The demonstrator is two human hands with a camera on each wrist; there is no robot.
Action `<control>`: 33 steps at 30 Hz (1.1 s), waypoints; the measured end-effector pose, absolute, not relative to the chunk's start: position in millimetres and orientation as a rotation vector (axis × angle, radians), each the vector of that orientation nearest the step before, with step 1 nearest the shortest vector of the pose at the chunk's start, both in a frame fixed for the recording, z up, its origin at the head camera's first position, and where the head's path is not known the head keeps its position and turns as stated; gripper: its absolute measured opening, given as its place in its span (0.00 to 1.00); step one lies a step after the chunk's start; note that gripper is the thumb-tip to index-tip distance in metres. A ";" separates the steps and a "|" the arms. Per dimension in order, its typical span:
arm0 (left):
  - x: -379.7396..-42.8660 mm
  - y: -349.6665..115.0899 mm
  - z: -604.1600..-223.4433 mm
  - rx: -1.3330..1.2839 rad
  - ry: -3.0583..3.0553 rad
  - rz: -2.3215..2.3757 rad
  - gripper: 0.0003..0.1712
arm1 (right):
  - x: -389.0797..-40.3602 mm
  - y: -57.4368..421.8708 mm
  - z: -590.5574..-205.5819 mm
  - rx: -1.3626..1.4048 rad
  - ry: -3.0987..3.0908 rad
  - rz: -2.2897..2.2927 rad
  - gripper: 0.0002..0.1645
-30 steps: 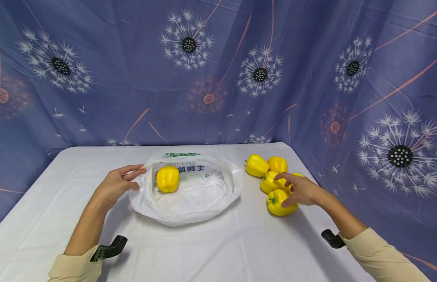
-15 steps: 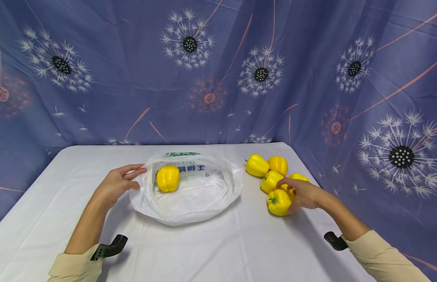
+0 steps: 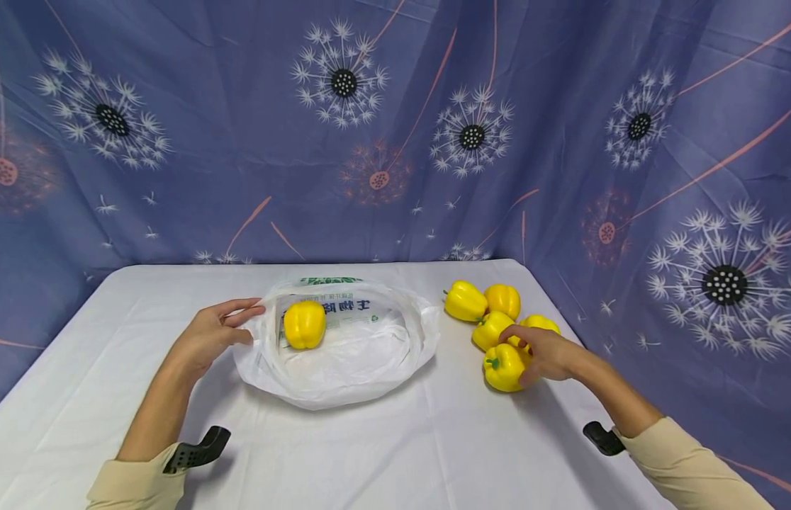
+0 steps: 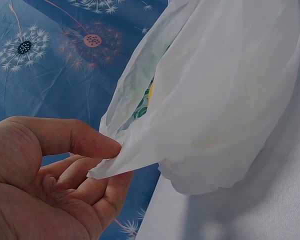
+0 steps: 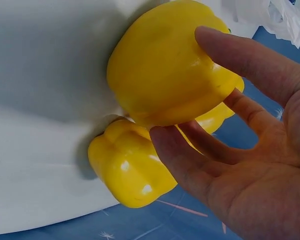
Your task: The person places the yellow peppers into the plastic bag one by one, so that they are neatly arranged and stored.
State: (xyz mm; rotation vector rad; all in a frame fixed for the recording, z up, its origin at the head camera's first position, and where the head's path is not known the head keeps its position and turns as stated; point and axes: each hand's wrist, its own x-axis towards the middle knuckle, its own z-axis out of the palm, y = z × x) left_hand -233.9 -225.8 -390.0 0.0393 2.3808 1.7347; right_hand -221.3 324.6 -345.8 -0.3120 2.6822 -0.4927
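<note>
On the left, my left hand [image 3: 207, 336] pinches the side rim of a white plastic bag [image 3: 347, 398]. The left wrist view shows thumb and fingers of that left hand [image 4: 65, 180] nipping a corner of the thin plastic bag [image 4: 215, 100]. Inside its wide mouth lies one yellow bell pepper [image 3: 304, 326]. Over at the right, my right hand [image 3: 551, 354] grips the nearest yellow bell pepper [image 3: 502, 368] of a group. Up close, the thumb of the right hand [image 5: 260, 160] lies on one side of this pepper [image 5: 165, 65], the fingers on the other.
Several more yellow bell peppers crowd around the gripped one: one at the back left [image 3: 465, 301], another behind [image 3: 502, 301]. A white cloth covers the table [image 3: 344, 460]. A blue curtain [image 3: 242, 142] with dandelion prints hangs behind and to the right.
My right hand has shifted slightly down and closed its fingers around the nearest bell pepper. The left hand and the bag have stayed in place.
</note>
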 end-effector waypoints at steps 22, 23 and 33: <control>-232.9 -225.9 -389.6 0.036 2.391 1.729 0.48 | -217.1 322.8 -349.1 -0.342 2.727 -0.444 0.42; -232.9 -226.1 -389.7 0.037 2.391 1.729 0.48 | -216.9 322.5 -349.0 -0.345 2.730 -0.442 0.42; -233.8 -226.2 -392.4 0.037 2.391 1.722 0.48 | -217.7 321.9 -346.2 -0.293 2.721 -0.423 0.41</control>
